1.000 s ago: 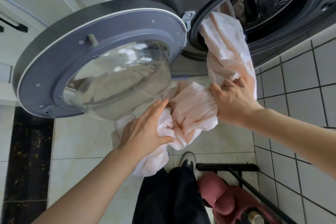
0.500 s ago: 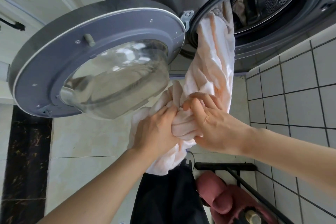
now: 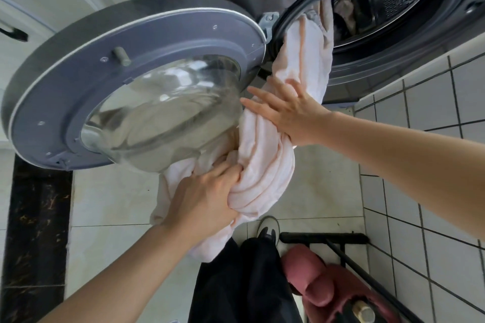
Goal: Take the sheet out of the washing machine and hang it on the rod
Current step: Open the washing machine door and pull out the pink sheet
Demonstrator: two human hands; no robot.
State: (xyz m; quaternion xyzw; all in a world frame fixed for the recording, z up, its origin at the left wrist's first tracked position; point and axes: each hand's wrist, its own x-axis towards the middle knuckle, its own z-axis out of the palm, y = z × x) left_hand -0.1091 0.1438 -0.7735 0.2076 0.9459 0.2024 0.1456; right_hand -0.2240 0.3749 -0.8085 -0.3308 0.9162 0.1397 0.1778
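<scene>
A pale pink sheet [image 3: 301,60] trails out of the grey washing machine's drum opening [image 3: 393,8] and hangs down in a twisted rope. My left hand [image 3: 204,199] is shut on the bunched lower part of the sheet, below the open door. Higher up, my right hand [image 3: 288,110] lies against the sheet with fingers spread, not gripping it. Some other laundry stays inside the drum. No rod is in view.
The round door [image 3: 78,81] with its glass bowl stands swung open to the left, close to both hands. My dark trouser legs [image 3: 244,286], a pink slipper [image 3: 315,283] and a black metal stand [image 3: 322,237] are below. A tiled wall [image 3: 433,191] rises on the right.
My right hand has let go of the bunch and moved up the sheet, fingers now spread. My left hand keeps its grip, lower and further left. More sheet hangs out of the drum.
</scene>
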